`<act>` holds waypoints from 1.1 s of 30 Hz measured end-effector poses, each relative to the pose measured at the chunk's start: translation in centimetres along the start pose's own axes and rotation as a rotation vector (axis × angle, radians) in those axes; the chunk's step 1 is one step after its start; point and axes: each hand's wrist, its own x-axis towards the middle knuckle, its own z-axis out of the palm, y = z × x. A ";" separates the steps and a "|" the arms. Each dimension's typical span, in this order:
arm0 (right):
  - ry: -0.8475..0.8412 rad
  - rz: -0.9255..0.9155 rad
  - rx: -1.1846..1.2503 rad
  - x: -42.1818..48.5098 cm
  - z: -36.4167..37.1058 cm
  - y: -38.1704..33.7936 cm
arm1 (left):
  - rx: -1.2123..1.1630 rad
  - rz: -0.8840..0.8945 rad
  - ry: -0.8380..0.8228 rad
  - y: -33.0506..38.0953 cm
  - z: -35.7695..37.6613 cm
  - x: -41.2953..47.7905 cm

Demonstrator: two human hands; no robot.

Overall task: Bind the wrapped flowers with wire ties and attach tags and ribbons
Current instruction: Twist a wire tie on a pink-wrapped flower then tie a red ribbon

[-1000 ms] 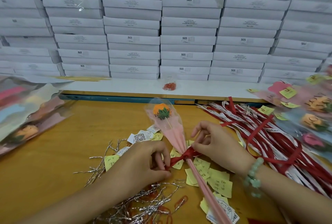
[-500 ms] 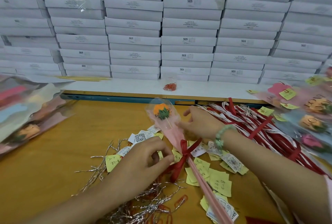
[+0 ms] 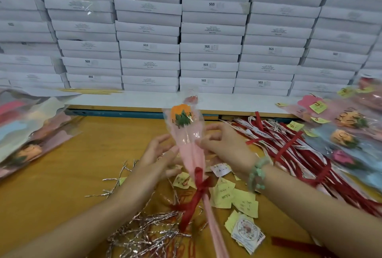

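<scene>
I see 1 wrapped flower (image 3: 187,142), tied with a red ribbon (image 3: 199,185).
Right hand (image 3: 225,146) pinches the wrap above it; left hand (image 3: 155,160) fingers lie nearly straight alongside, holding nothing.

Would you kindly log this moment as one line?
wrapped flower: held | red ribbon: tied on | left hand: fingers straight alongside | right hand: pinches wrap

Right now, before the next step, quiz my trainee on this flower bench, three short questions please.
1. True or false: a red ribbon is already tied round the wrapped flower.
2. The bloom is: A orange, B blue, C white?
3. Which hand's wrist wears the bead bracelet?
Key: 1 true; 2 A; 3 the right hand.
</scene>
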 end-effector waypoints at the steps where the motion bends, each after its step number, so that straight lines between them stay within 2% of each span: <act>1: -0.012 0.005 0.024 -1.3 0.4 0.1 | -0.059 -0.024 -0.009 -0.1 0.0 0.1; 5: -0.102 0.073 0.141 -5.5 1.9 0.2 | -0.114 -0.025 0.024 -0.3 -0.6 0.4; 9: -0.240 0.138 0.109 -8.4 2.0 -0.2 | -0.138 0.003 0.055 -0.3 -1.2 0.7; 19: -0.717 0.124 -0.313 -10.2 -0.4 -1.3 | -0.101 0.003 -0.001 -1.3 -1.3 1.1; 21: -0.618 0.081 -0.416 -8.4 -2.0 -1.6 | -0.064 -0.004 0.018 -1.7 -1.5 1.2; 24: -0.164 -0.145 -0.780 -4.4 -5.0 -0.9 | 0.034 0.014 0.057 -1.9 -1.9 1.4; 25: -0.083 -0.216 -0.906 -3.2 -5.7 -0.4 | 0.072 0.026 0.063 -1.9 -1.9 1.5; 26: -0.071 -0.266 -0.994 -2.2 -5.9 0.1 | 0.103 0.033 0.065 -1.9 -1.9 1.5; 29: -0.184 -0.312 -1.137 -0.2 -5.7 1.8 | 0.180 0.059 0.066 -2.1 -1.9 1.7; 33: -0.215 -0.316 -1.106 0.7 -5.3 2.7 | 0.275 0.130 0.123 -1.8 -2.2 1.8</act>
